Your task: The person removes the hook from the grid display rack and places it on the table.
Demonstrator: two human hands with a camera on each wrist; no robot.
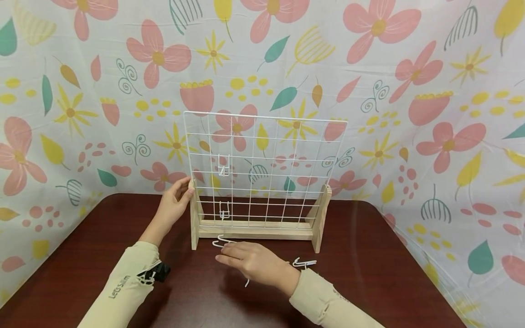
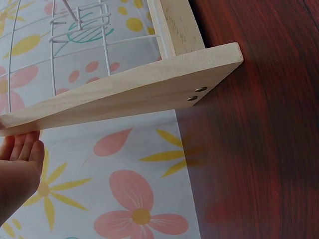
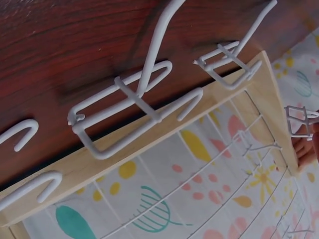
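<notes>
A white wire grid rack [image 1: 268,171] stands upright between two wooden side posts [image 1: 322,218]. At the rack's left side, my left hand [image 1: 174,198] grips the upper part of the wooden post, its fingertips [image 2: 31,142] against the wood in the left wrist view. My right hand [image 1: 256,262] is low in front of the rack, above the table, pinching a white wire hook [image 3: 299,122] whose ends stick out past the fingertips. Two more hooks hang on the grid, an upper hook [image 1: 223,171] and a lower hook [image 1: 224,213], both left of its middle.
Loose white wire hooks [image 3: 117,114] lie on the dark red-brown table [image 1: 393,282] in front of the rack, partly hidden under my right hand; others lie right of it [image 1: 303,263]. A flowered cloth [image 1: 426,150] hangs behind and beside the table.
</notes>
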